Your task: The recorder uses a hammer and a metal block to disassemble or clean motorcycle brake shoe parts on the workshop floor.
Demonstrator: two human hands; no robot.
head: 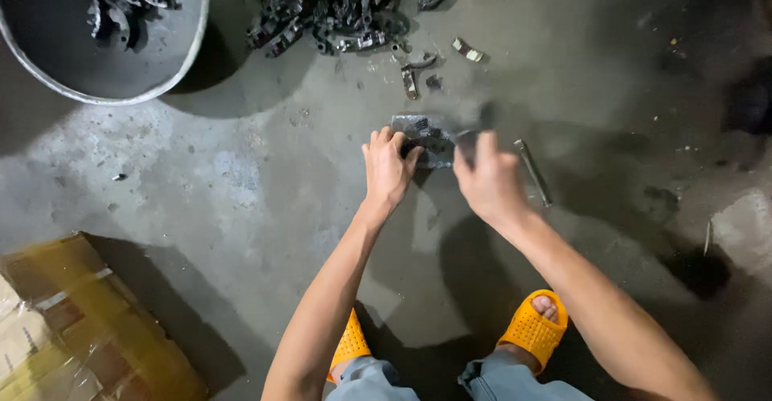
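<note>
Pressing my left hand (388, 168) on a metal block (426, 138); my right hand (489, 182) grips a blurred tool (476, 127) above it.

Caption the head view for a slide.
Squatting person's left hand steadies a metal block while right hand swings a blurred tool.

I count two hands (388, 168), two yellow sandals (533, 329), one metal basin (189, 51), one cardboard box (88, 329), one rod (533, 172).

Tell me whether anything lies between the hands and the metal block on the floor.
Nothing visible does. The left hand already rests on the near left edge of the metal block. The right hand, blurred, grips a dark tool just right of the block, with no object between them.
</note>
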